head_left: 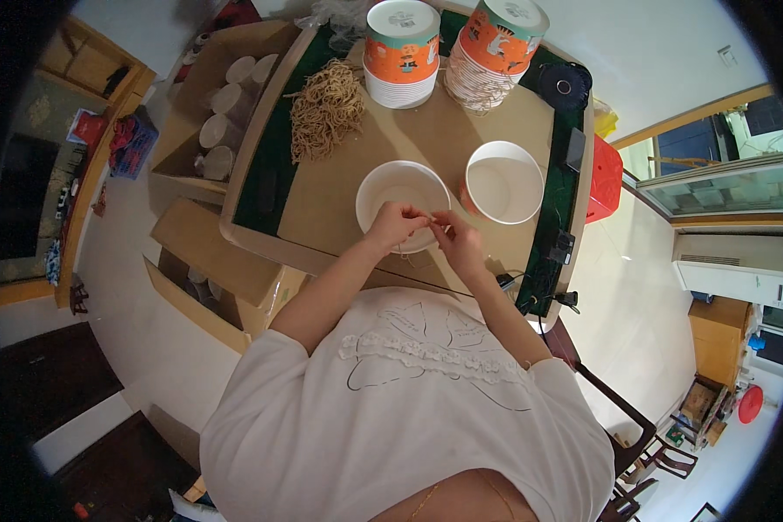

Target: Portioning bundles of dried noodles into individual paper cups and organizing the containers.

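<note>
My left hand (393,226) and my right hand (459,244) meet above the near rim of a white paper bucket (372,190). Both are closed in a pinch, fingertips almost touching. What they pinch is tiny; it looks like a thin tan string, a bit of which hangs by the bucket's near side. To the right stands a second open paper bucket (505,187), white inside with orange on its outer wall. A tangled heap of tan string (326,109) lies at the far left of the table.
Two upside-down stacks of printed paper buckets (402,52) (500,52) stand at the back, the right one draped with string. A dark round spool (565,86), a phone-like object (575,150) and black plugs (562,247) line the right edge. Cardboard boxes (226,304) sit left.
</note>
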Motion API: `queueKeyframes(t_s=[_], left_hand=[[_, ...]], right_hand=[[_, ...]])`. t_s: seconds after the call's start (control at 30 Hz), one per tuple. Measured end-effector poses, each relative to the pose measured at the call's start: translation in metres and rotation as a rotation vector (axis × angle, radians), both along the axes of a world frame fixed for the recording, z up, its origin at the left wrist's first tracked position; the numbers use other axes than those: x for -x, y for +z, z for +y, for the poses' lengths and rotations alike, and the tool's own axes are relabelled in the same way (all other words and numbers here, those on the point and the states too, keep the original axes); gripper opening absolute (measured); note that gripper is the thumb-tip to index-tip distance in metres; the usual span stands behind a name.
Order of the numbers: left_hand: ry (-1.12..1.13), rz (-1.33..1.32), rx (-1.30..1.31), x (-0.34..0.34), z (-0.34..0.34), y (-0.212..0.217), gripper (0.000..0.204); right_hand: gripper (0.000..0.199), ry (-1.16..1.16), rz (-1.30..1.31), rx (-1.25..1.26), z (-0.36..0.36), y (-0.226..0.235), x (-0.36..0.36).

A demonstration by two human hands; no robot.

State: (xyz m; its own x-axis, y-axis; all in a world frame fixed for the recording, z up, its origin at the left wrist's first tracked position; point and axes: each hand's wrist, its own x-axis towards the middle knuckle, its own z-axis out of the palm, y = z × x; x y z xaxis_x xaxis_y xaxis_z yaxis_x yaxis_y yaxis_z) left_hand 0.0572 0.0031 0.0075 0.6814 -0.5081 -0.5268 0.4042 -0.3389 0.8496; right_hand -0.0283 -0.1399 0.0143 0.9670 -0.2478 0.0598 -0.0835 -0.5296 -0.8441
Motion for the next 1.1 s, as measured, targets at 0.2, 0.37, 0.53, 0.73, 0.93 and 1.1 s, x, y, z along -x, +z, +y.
queueKeyframes(t_s=[0.2, 0.37, 0.53, 0.73, 0.93, 1.1], left_hand=[[-0.017, -0.147, -0.012, 0.001, 0.0, 0.011, 0.012], [0.022, -0.149, 0.067, 0.0, 0.003, 0.001, 0.015], [-0.076, -0.374, -0.025, 0.004, 0.003, 0.001, 0.015], [-0.025, -0.557, -0.088, 0.009, -0.002, 0.007, 0.012], [0.058, -0.505, 0.01, 0.008, -0.002, -0.006, 0.007], [0.073, -0.433, 0.04, 0.006, -0.002, -0.011, 0.006]], right_hand=[[0.012, 0.041, 0.101, -0.099, -0.006, -0.003, -0.004], [0.008, 0.054, 0.082, -0.114, -0.007, -0.007, -0.006], [0.007, 0.05, 0.075, -0.11, -0.008, -0.01, -0.007], [0.008, 0.034, 0.067, -0.113, -0.003, 0.001, -0.006], [0.012, 0.063, 0.045, -0.066, -0.005, -0.001, -0.006], [0.012, 0.068, 0.044, -0.054, -0.004, -0.002, -0.007]])
